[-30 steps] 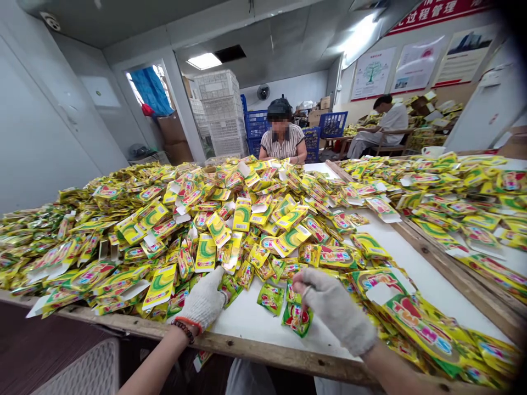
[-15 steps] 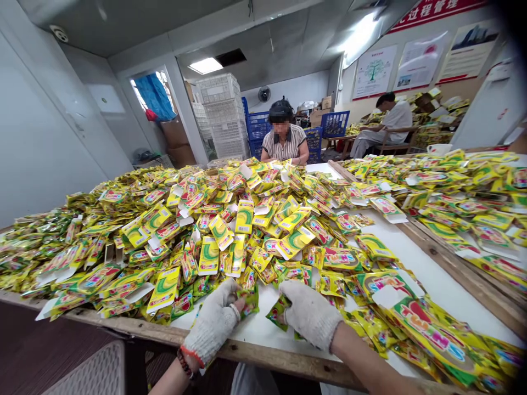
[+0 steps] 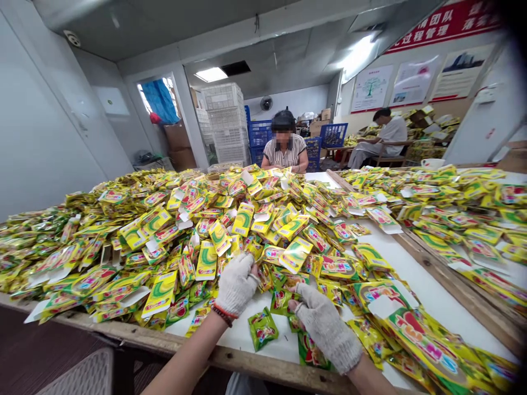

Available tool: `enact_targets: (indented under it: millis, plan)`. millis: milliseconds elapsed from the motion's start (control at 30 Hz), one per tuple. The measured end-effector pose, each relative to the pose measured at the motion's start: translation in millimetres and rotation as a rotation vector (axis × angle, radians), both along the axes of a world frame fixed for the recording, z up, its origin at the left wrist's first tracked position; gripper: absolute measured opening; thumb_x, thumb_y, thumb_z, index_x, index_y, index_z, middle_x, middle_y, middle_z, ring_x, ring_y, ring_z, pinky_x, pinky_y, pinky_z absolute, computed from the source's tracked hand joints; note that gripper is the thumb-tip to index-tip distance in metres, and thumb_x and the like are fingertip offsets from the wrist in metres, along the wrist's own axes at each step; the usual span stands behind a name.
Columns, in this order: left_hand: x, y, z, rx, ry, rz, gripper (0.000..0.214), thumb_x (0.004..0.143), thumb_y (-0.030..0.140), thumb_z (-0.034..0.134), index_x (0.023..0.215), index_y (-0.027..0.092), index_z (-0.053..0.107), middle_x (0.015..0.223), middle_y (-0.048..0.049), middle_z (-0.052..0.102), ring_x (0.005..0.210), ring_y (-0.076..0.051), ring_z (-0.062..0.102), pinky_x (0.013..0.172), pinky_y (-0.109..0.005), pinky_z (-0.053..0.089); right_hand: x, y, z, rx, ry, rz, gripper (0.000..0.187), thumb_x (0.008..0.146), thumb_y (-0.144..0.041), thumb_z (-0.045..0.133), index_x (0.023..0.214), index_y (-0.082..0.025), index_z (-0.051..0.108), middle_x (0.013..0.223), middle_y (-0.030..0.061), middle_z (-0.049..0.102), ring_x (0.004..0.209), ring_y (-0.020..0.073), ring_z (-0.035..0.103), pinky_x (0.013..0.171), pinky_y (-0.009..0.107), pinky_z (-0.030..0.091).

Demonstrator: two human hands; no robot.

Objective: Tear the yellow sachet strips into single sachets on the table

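Note:
My left hand [image 3: 237, 284], in a white fingerless work glove, reaches to the front of a heap of small yellow boxes and candy packets. Its fingers curl against the heap, and what lies in them is hidden. My right hand [image 3: 327, 325], gloved alike, closes thumb and fingers at the edge of a green candy packet [image 3: 280, 302]. Between my forearms a loose green packet [image 3: 263, 329] rests on the white tabletop [image 3: 236, 336]. Another packet [image 3: 310, 351] lies partly under my right hand. A yellow box [image 3: 206, 261] leans on the heap beside my left hand.
The heap [image 3: 135, 219] spreads across the left and middle. A wooden divider [image 3: 436, 269] separates more boxes on the right. Large flat TURNS-style boxes [image 3: 424, 334] lie right of my arm. A person [image 3: 284, 148] sits opposite; another [image 3: 385, 137] sits farther back, near blue crates [image 3: 333, 134].
My left hand has moved forward and up to the heap, leaving a green packet on the tabletop. My right hand has shifted slightly right and nearer to me.

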State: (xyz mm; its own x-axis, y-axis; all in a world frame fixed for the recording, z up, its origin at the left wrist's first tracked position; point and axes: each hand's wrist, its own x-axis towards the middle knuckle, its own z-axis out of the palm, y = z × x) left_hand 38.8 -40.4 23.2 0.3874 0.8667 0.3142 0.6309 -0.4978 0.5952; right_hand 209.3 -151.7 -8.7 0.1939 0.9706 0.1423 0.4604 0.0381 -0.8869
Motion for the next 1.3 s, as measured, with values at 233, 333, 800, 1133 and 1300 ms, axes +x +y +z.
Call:
enact_targets:
  millis: [233, 333, 800, 1133, 1300]
  plan:
    - [-28, -37, 17.0, -0.5, -0.057, -0.305, 0.033, 0.089, 0.049, 0.045, 0.074, 0.02, 0.05, 0.06, 0.0029, 0.055, 0.053, -0.014, 0.057, 0.052, -0.024, 0.047, -3, -4, 18.0, 0.02, -0.024, 0.16, 0.028, 0.082, -0.03, 0.053, 0.101, -0.014, 0.065, 0.106, 0.0125, 0.07, 0.101, 0.0266, 0.063, 0.092, 0.04, 0.049]
    - [-28, -50, 14.1, -0.659, -0.191, -0.4, 0.041, 0.086, 0.059, 0.05, 0.084, 0.018, 0.056, 0.064, 0.0015, 0.057, 0.055, -0.013, 0.057, 0.053, -0.025, 0.047, -5, -3, 19.0, -0.002, -0.053, 0.209, 0.025, 0.084, -0.033, 0.052, 0.094, -0.015, 0.065, 0.095, 0.0107, 0.071, 0.09, 0.0255, 0.064, 0.084, 0.038, 0.051]
    - [-23, -42, 25.8, -0.295, 0.154, -0.21, 0.02, 0.083, 0.038, 0.058, 0.078, 0.019, 0.063, 0.064, 0.0039, 0.055, 0.06, -0.012, 0.054, 0.056, -0.021, 0.044, -12, -6, 7.1, -0.135, -0.012, 0.221, 0.025, 0.078, -0.026, 0.057, 0.1, -0.018, 0.064, 0.096, 0.0063, 0.072, 0.091, 0.0234, 0.066, 0.08, 0.034, 0.053]
    - [-61, 53, 47.7, 0.283, 0.337, 0.281, 0.027, 0.079, 0.017, 0.053, 0.103, 0.016, 0.064, 0.11, -0.0145, 0.059, 0.112, -0.034, 0.052, 0.099, -0.047, 0.039, -11, -8, 5.6, -0.095, 0.052, 0.11, 0.03, 0.078, -0.026, 0.057, 0.105, -0.017, 0.066, 0.103, 0.009, 0.073, 0.094, 0.0248, 0.067, 0.085, 0.036, 0.053]
    - [-70, 25, 62.5, 0.332, 0.256, 0.288, 0.034, 0.09, 0.025, 0.04, 0.117, 0.017, 0.06, 0.115, -0.0127, 0.064, 0.11, -0.028, 0.058, 0.099, -0.039, 0.042, -10, -10, 14.2, 0.059, 0.115, 0.096, 0.016, 0.076, -0.021, 0.06, 0.09, -0.021, 0.067, 0.116, 0.0099, 0.069, 0.112, 0.0254, 0.061, 0.098, 0.04, 0.048]
